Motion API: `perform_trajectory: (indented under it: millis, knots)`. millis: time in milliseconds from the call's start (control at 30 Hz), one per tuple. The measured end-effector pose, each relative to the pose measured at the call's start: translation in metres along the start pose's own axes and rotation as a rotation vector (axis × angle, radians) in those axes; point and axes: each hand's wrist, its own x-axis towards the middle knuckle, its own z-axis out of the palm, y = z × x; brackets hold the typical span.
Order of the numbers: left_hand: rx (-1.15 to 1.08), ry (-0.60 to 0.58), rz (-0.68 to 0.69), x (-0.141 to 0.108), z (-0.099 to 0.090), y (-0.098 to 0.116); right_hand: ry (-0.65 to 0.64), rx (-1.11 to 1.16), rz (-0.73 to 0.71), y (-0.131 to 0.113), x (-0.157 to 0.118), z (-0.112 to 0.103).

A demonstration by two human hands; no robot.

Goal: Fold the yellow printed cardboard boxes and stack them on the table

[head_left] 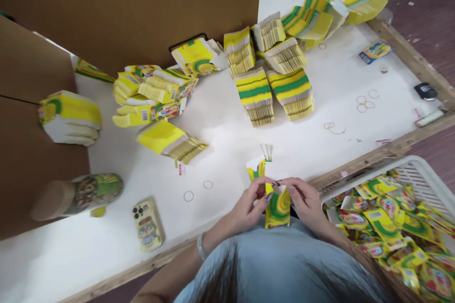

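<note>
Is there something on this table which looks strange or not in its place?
A blue packet lies by itself near the right edge of the table; it looks odd because the other packaging is mostly yellow and green. The phone, left of the left hand, also seems unrelated to the packaging.

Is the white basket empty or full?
Not empty: yellow packets are heaped inside the basket. Part is cut off, so I can't tell if it's completely full.
</note>
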Motion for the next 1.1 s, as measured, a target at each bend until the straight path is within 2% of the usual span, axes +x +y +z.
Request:
perform_trajectory:
  millis: [67, 133, 200, 233, 300, 367, 400, 467, 567, 733, 833, 900, 933, 1000, 1067, 1100]
  knots:
    - [0.026, 0.056, 0.017, 0.004, 0.002, 0.0, -0.01, 0.005, -0.008, 0.0, 0.001, -0.001]
    - [0.051, 0.138, 0.025, 0.008, 0.006, -0.002, 0.091, -0.033, -0.031, 0.003, 0.0, -0.002]
    - [0.058, 0.159, 0.027, 0.01, 0.008, -0.002, 0.133, -0.075, -0.071, 0.007, -0.001, -0.006]
    - [0.062, 0.14, 0.033, 0.01, 0.008, -0.002, 0.092, -0.083, -0.103, 0.009, 0.0, -0.01]
    - [0.075, 0.089, 0.06, 0.01, 0.007, 0.0, -0.067, -0.059, -0.182, 0.011, 0.001, -0.019]
    - [0.088, 0.094, 0.068, 0.01, 0.004, 0.002, -0.198, -0.012, -0.208, 0.009, 0.004, -0.026]
    - [0.092, 0.125, 0.052, 0.011, 0.003, 0.003, -0.237, 0.014, -0.153, 0.007, 0.006, -0.028]
    - [0.111, 0.195, 0.012, 0.013, 0.002, 0.003, -0.306, 0.084, 0.061, 0.0, 0.007, -0.027]
    - [0.125, 0.217, -0.013, 0.016, 0.001, 0.003, -0.376, 0.229, 0.35, -0.01, 0.007, -0.02]
    - [0.181, 0.207, 0.038, 0.013, 0.004, 0.001, -0.376, 0.284, 0.428, -0.022, 0.007, -0.025]
    - [0.246, 0.203, 0.136, 0.009, 0.006, -0.002, -0.418, 0.342, 0.459, -0.019, 0.011, -0.03]
    - [0.323, 0.151, 0.223, 0.01, 0.003, -0.004, -0.441, 0.414, 0.484, -0.014, 0.012, -0.029]
    - [0.382, 0.124, 0.276, 0.013, 0.0, -0.005, -0.421, 0.437, 0.497, -0.01, 0.012, -0.028]
    - [0.541, 0.14, 0.386, 0.025, -0.01, -0.01, -0.285, 0.423, 0.508, -0.001, 0.009, -0.034]
    - [0.708, 0.278, 0.447, 0.045, -0.024, -0.016, -0.088, 0.281, 0.483, 0.01, 0.0, -0.059]
    - [0.77, 0.373, 0.439, 0.057, -0.033, -0.02, -0.008, 0.148, 0.457, 0.015, -0.006, -0.081]
